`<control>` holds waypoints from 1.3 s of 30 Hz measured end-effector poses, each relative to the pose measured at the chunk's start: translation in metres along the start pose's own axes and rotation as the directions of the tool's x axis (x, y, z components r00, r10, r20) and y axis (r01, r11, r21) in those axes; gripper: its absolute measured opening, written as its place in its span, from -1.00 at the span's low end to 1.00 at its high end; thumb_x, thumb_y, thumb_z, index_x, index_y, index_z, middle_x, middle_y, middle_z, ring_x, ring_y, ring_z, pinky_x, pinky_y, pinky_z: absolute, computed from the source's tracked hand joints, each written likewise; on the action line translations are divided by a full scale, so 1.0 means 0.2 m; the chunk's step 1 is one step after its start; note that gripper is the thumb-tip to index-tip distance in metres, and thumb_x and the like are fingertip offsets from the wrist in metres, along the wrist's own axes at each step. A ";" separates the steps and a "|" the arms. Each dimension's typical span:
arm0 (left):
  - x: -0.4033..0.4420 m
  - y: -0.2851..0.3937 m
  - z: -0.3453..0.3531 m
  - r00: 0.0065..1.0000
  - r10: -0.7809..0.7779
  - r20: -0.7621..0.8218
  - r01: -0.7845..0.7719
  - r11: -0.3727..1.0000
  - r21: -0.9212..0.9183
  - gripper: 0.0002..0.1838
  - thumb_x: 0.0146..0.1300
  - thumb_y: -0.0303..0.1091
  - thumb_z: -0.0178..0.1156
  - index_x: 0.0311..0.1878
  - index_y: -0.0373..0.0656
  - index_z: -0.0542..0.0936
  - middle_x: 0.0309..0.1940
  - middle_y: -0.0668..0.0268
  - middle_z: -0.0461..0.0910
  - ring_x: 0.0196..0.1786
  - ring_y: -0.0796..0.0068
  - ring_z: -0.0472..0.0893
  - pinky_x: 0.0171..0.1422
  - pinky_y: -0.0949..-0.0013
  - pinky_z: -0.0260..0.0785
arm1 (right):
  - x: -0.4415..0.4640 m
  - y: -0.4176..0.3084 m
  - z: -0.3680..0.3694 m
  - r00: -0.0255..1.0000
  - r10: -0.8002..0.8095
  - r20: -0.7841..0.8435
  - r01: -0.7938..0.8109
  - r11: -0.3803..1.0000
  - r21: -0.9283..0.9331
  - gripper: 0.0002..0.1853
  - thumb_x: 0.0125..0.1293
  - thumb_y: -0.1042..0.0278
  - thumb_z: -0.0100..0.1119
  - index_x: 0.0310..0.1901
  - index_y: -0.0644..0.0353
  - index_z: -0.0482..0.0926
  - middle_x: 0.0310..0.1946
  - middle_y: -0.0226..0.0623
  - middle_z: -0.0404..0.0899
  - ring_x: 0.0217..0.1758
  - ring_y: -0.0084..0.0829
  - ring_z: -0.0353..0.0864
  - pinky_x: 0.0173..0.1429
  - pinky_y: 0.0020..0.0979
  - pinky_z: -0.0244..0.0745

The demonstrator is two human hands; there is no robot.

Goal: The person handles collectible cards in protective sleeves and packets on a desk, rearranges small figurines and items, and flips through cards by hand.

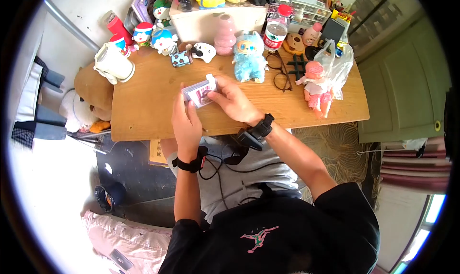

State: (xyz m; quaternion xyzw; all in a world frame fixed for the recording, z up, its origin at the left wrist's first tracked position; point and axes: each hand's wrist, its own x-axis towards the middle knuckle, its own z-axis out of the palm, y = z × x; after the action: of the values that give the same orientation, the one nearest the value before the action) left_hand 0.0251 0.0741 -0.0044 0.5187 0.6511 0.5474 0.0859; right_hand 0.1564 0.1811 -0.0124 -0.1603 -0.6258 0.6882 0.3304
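Above the wooden desk I hold a small stack of cards point(201, 94) between both hands. The top card has a pink and dark picture with a pale border. A small white piece point(211, 80) sticks up at its upper right corner; what it is I cannot make out. My left hand point(187, 125) supports the stack's left edge, fingers behind and thumb in front. With the thumb lying on the top card, my right hand point(234, 101) grips the right side. The far fingers of both hands are partly hidden.
On the desk point(158, 116) stand a blue plush doll point(249, 58), glasses point(281, 72), a water bottle point(275, 34), a baby doll point(317, 89), a plastic bag point(341, 68), a pink vase point(224, 34), a white cup-shaped object point(113, 63) and several figurines. Black cables point(220, 178) hang below its front edge.
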 end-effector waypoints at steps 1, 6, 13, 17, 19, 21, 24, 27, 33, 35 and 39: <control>-0.01 -0.03 0.01 0.999 0.032 -0.018 -0.031 0.999 0.034 -0.46 0.56 -0.53 -0.08 0.55 -0.36 0.20 0.24 -0.04 0.56 0.21 0.21 0.60 0.31 0.26 0.38 | 0.01 0.00 0.02 0.997 -0.070 -0.030 0.067 0.992 -0.104 -0.70 0.53 0.57 0.08 0.23 0.32 0.40 -0.03 -0.35 0.55 0.05 -0.57 0.50 0.21 -0.42 0.48; -0.02 0.02 -0.02 0.995 -0.025 -0.092 0.019 0.998 -0.062 -0.35 0.53 -0.60 -0.14 0.63 -0.32 -0.02 0.18 -0.02 0.60 0.21 0.17 0.61 0.35 0.28 0.35 | 0.02 -0.04 0.21 0.968 -0.227 -0.103 0.173 0.908 -0.382 -0.65 0.48 0.59 0.00 0.25 0.32 0.28 -0.06 0.08 0.52 0.04 0.02 0.59 0.18 -0.14 0.49; 0.02 0.00 -0.05 0.999 -0.012 -0.034 0.011 1.000 -0.027 -0.38 0.45 -0.63 -0.03 0.57 -0.24 0.21 0.42 -0.11 0.37 0.41 -0.10 0.44 0.43 0.12 0.33 | 0.05 0.06 0.30 0.965 -0.188 -0.182 0.110 0.922 -0.372 -0.55 0.40 0.66 -0.04 0.29 0.33 0.18 -0.05 0.23 0.50 0.05 0.19 0.57 0.18 -0.07 0.48; 0.01 -0.04 -0.06 1.000 0.008 -0.024 -0.008 1.000 0.004 -0.37 0.45 -0.64 -0.04 0.58 -0.23 0.19 0.42 -0.16 0.36 0.40 -0.08 0.46 0.41 0.14 0.34 | 0.05 0.04 0.31 0.947 -0.214 -0.239 0.116 0.923 -0.367 -0.63 0.40 0.60 0.05 0.20 0.33 0.27 -0.10 0.20 0.56 0.00 0.18 0.61 0.10 -0.06 0.51; 0.00 -0.05 -0.04 0.992 -0.081 -0.095 0.055 0.966 -0.252 -0.37 0.45 -0.69 -0.05 0.56 -0.31 0.12 0.22 -0.07 0.55 0.25 0.17 0.59 0.32 0.24 0.41 | 0.06 0.09 0.29 0.941 -0.190 -0.278 0.069 0.917 -0.394 -0.64 0.39 0.55 0.14 0.17 0.35 0.32 -0.15 0.17 0.61 -0.06 0.16 0.65 0.06 -0.07 0.53; 0.02 -0.11 -0.05 0.992 -0.004 -0.123 -0.014 0.990 -0.143 -0.38 0.44 -0.69 -0.03 0.54 -0.32 0.13 0.16 -0.03 0.57 0.22 0.24 0.60 0.31 0.27 0.41 | 0.09 0.12 0.27 0.937 -0.215 -0.274 0.090 0.910 -0.405 -0.62 0.39 0.53 0.15 0.18 0.36 0.32 -0.17 0.17 0.62 -0.07 0.16 0.65 0.06 -0.08 0.53; 0.01 -0.09 -0.10 0.992 -0.093 -0.084 0.076 0.979 -0.190 -0.43 0.42 -0.70 0.05 0.46 -0.34 0.21 0.05 0.12 0.60 0.15 0.42 0.62 0.25 0.41 0.43 | 0.03 0.09 0.30 0.936 -0.217 -0.277 0.105 0.923 -0.370 -0.53 0.34 0.53 0.18 0.23 0.42 0.29 -0.06 0.25 0.54 0.04 0.22 0.58 0.12 -0.07 0.51; 0.08 -0.17 -0.24 0.988 -0.134 -0.079 0.113 0.967 -0.227 -0.43 0.39 -0.72 0.08 0.45 -0.36 0.26 0.09 0.12 0.61 0.15 0.40 0.63 0.23 0.38 0.47 | -0.11 -0.06 0.36 0.905 -0.387 -0.175 0.160 0.692 -0.704 -0.38 0.31 0.52 0.26 0.32 0.45 0.21 0.25 0.27 0.23 0.25 0.26 0.40 0.33 -0.06 0.43; 0.26 -0.37 -0.55 0.942 -0.334 -0.034 0.335 0.942 0.017 -0.55 0.32 -0.67 0.18 0.29 -0.35 0.50 0.00 0.12 0.70 0.00 0.37 0.68 0.08 0.40 0.51 | -0.53 -0.25 0.33 0.979 -0.198 -0.044 0.162 0.895 -0.416 -0.55 0.27 0.58 0.26 0.20 0.20 0.45 0.19 -0.02 0.41 0.30 0.02 0.45 0.37 -0.21 0.39; 0.32 -0.48 -0.62 0.960 -0.277 0.028 0.269 0.948 0.168 -0.60 0.33 -0.62 0.20 0.24 -0.33 0.57 -0.10 0.13 0.72 -0.08 0.42 0.68 0.01 0.42 0.50 | -0.61 -0.23 0.26 0.969 -0.228 -0.091 0.169 0.888 -0.427 -0.64 0.26 0.61 0.25 0.10 0.20 0.52 0.10 -0.11 0.52 0.25 -0.06 0.51 0.32 -0.21 0.43; 0.41 -0.47 -0.62 0.969 -0.239 0.068 0.186 0.879 0.440 -0.64 0.32 -0.34 0.33 0.14 -0.28 0.68 -0.31 0.10 0.72 -0.25 0.47 0.66 -0.13 0.41 0.46 | -0.67 -0.27 0.07 0.940 -0.207 -0.271 0.064 0.888 -0.456 -0.74 0.27 0.63 0.21 -0.01 0.24 0.56 -0.13 -0.09 0.58 -0.10 -0.13 0.66 -0.01 -0.24 0.55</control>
State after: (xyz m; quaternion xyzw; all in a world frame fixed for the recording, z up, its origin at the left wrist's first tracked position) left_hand -0.1506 0.0734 0.0053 0.4822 0.8023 0.3453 0.0678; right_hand 0.2605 0.0825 0.0169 -0.2927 -0.7147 0.4696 0.4279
